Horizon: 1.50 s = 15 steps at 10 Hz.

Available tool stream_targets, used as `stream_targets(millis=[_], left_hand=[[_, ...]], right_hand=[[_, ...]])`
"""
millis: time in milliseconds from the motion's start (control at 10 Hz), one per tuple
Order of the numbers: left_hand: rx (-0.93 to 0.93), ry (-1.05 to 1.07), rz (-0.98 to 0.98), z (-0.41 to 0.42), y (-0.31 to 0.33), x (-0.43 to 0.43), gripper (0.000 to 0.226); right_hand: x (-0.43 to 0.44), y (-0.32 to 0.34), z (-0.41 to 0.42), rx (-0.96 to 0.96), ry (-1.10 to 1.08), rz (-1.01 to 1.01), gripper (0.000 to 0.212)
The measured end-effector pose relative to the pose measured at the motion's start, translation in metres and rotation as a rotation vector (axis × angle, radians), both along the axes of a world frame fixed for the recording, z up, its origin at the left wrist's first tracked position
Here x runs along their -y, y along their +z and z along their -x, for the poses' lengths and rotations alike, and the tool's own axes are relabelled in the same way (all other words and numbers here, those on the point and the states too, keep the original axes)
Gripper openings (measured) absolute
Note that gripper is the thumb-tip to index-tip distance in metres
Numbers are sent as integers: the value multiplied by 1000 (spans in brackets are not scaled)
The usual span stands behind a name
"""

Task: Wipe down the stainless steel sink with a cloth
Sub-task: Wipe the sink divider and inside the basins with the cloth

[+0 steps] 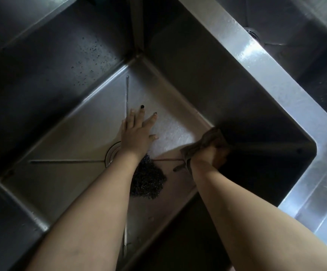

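- dim light falls into a deep steel sink (70,137), and the person leans right over it with both bare arms down inside.
- the left hand (137,133) lies flat on the sink floor, fingers straight and spread, holding nothing, just beside the drain (112,153); it looks like a prop for balance.
- the right hand (211,153) is clenched round a brown cloth (209,138), pressing it low on the right-hand wall where wall meets floor; a loose tail of cloth hangs by the wrist.
- a dark scouring pad (149,182) sits on the floor between the two forearms, partly hidden by the left one; i cannot tell whether they touch.
- what could go wrong, as i see it: if the floor is wet, the propping palm might slide toward the drain; the dangling tail could drag over the pad and snag; a wide stroke back toward the person could shove the pad along.
- beads of water (88,55) speckle the far left wall, so that side looks not yet wiped.
- room to move: the far corner and the floor ahead of the cloth lie open, giving a free run along the foot of the wall; the near stretch is crowded by the pad and forearm.
- high walls hem in the elbows, and a bright rim (246,61) parts this bowl from a second one (295,26) on the right.
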State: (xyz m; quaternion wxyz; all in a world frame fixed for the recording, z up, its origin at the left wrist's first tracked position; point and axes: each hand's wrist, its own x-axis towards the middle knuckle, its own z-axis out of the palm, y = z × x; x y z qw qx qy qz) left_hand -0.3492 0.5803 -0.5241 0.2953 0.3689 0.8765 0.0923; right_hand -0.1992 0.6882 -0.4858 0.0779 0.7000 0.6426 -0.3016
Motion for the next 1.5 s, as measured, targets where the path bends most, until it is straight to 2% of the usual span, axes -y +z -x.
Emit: stream_targets(millis=[100, 300, 400, 500, 600, 700, 800, 900, 1000, 1300, 1500], left_hand=[[-1, 3, 2, -1, 0, 0, 64], [-1, 16, -12, -1, -3, 1, 64], [-2, 15, -18, -1, -4, 1, 65], [9, 24, -33, 0, -4, 1, 64], [34, 14, -47, 4, -1, 2, 62], [79, 84, -141, 10, 7, 8, 58], [17, 202, -166, 9, 16, 23, 57], [-68, 321, -203, -1, 30, 44, 54], [-18, 478, -234, -14, 49, 63, 53], [-9, 693, -417, -53, 135, 83, 45], [-16, 861, -493, -79, 178, 90, 48]], right_hand=[[11, -6, -8, 13, 7, 28, 63], [34, -13, 8, 53, 0, -21, 54], [32, -16, 16, -4, 33, -43, 48], [28, -18, 16, -36, 192, -78, 40], [24, -16, 19, 20, 213, -166, 29], [20, -9, 24, -99, 233, -76, 30], [10, -2, 24, -107, 244, -38, 30], [4, 15, 26, -99, 349, 5, 37], [2, 39, 32, -178, 442, 36, 43], [22, 123, 38, -539, 714, 19, 45], [26, 154, 43, -627, 884, 51, 47]])
